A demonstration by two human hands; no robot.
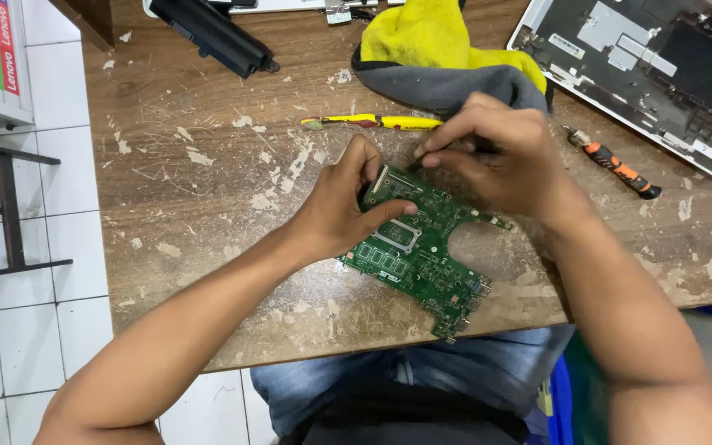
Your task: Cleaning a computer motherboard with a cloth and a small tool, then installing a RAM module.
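**Board held at the table's near edge, both hands at its top corner**

Board [422, 255], green and studded with chips and slots, lies tilted on the worn wooden table [208, 206], its lower end near the table's front edge and just above the person's lap. The left hand [344, 202] clamps its upper left corner, thumb across the top face and fingers curled round the edge. The right hand [496, 152] sits just beside it at the board's top edge, fingers pinched together on something thin and dark; it looks like a small tool, but the fingers hide most of it and I cannot tell what it is. The two hands almost touch.

Behind the hands lies a yellow tool [372, 123], flat on the table, and past that a yellow and grey cloth [447, 49]. To the right, well apart from the board, rests an orange screwdriver [611, 162], and beyond it an opened laptop shell [653, 66] with its inside showing. A black battery [212, 33] lies at the far left of the table. White floor tiles [67, 272] show to the left.
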